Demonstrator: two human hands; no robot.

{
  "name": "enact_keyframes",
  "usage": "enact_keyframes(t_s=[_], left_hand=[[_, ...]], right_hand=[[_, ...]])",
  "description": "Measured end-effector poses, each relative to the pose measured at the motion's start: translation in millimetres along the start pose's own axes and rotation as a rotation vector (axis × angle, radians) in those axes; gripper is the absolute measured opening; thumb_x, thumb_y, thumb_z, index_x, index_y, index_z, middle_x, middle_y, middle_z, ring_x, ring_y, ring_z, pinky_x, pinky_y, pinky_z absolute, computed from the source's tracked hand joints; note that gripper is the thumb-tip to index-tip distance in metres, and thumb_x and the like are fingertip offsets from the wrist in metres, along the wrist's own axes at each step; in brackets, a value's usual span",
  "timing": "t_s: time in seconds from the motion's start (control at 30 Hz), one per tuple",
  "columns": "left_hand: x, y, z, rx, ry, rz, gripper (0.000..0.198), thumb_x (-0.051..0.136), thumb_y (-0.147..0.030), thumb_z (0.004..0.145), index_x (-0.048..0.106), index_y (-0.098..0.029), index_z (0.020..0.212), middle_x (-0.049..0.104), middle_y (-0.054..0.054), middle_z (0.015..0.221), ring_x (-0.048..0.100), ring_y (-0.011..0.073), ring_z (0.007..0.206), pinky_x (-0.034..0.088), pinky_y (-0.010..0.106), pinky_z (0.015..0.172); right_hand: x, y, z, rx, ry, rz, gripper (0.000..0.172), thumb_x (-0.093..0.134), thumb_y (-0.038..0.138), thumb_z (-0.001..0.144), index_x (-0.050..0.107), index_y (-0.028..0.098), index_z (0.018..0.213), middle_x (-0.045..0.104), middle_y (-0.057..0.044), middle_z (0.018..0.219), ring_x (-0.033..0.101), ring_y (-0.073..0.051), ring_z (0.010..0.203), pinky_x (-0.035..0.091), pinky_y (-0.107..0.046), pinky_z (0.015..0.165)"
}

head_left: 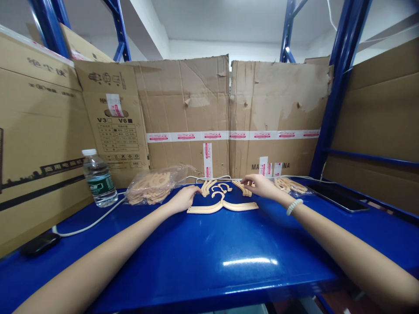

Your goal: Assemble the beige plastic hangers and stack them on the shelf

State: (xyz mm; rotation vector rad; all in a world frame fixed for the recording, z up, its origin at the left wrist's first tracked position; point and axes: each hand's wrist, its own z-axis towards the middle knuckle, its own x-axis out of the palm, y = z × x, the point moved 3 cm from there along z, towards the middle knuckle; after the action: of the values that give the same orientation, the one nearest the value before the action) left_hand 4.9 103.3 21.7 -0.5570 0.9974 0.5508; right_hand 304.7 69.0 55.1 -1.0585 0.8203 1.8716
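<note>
1. Far left, I see a black object [41,244] on the blue desk [196,257], with the end of a white cable [88,227] just beside it.
2. Next, a capped water bottle [101,185] stands upright before the cardboard.
3. To its right lies a clear bag [152,186] full of pale pieces.
4. The left hand [183,199] comes next, palm down, its fingertips beside a small group of curved strips [207,188]. I cannot tell whether this grip has hold of one.
5. At the middle, a hanger shape [204,209] lies flat on the desk, nearest me: two curved arms meeting under a hook. Loose hooks [224,188] lie just behind it.
6. Right of those sits a second group of strips [240,187], with the fingers of the right hand [261,186] bent over it. From here I cannot tell if that grip is grasping a strip. A pale beaded bracelet [294,206] circles the wrist.
7. Beyond that hand lies another bag of pieces [290,185], then a dark flat device [338,197].
</note>
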Motion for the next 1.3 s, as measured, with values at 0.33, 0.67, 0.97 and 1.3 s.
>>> enact_keyframes(t_s=[0.33, 0.67, 0.97, 1.3], left_hand=[[7.5, 22.5, 12.3, 0.042, 0.106, -0.008, 0.038, 0.049, -0.004, 0.077, 0.062, -0.019, 0.110, 0.065, 0.008, 0.119, 0.058, 0.0240, 0.113, 0.042, 0.040, 0.101], [12.2, 22.5, 9.9, 0.098, 0.128, -0.105, 0.039, 0.044, -0.002, 0.082, 0.061, -0.019, 0.113, 0.063, 0.006, 0.122, 0.055, 0.0197, 0.117, 0.038, 0.037, 0.105], [4.1, 10.6, 8.6, 0.135, 0.096, -0.125, 0.024, 0.049, -0.008, 0.085, 0.066, -0.019, 0.099, 0.063, 0.007, 0.101, 0.058, 0.0189, 0.101, 0.043, 0.034, 0.095], [-1.4, -3.4, 1.3, 0.064, -0.091, -0.169, 0.017, 0.045, -0.017, 0.089, 0.062, -0.017, 0.086, 0.059, 0.004, 0.089, 0.059, 0.0172, 0.079, 0.047, 0.029, 0.077]], right_hand=[[18.9, 17.4, 39.6, -0.024, 0.194, -0.122, 0.025, 0.068, 0.017, 0.075, 0.069, 0.022, 0.100, 0.072, -0.004, 0.088, 0.066, -0.020, 0.080, 0.041, -0.022, 0.060], [41.2, 30.4, 43.3, -0.005, 0.238, -0.089, 0.027, 0.062, 0.014, 0.079, 0.069, 0.021, 0.104, 0.071, -0.009, 0.096, 0.066, -0.024, 0.088, 0.044, -0.025, 0.070], [49.5, 12.5, 44.2, 0.016, 0.087, 0.366, 0.014, 0.057, 0.018, 0.084, 0.067, 0.015, 0.093, 0.069, -0.006, 0.080, 0.064, -0.017, 0.075, 0.047, -0.024, 0.067], [21.6, 39.4, 17.3, 0.197, -0.105, 1.033, 0.027, 0.054, 0.043, 0.087, 0.048, 0.019, 0.098, 0.066, -0.004, 0.084, 0.069, -0.014, 0.069, 0.055, -0.023, 0.057]])
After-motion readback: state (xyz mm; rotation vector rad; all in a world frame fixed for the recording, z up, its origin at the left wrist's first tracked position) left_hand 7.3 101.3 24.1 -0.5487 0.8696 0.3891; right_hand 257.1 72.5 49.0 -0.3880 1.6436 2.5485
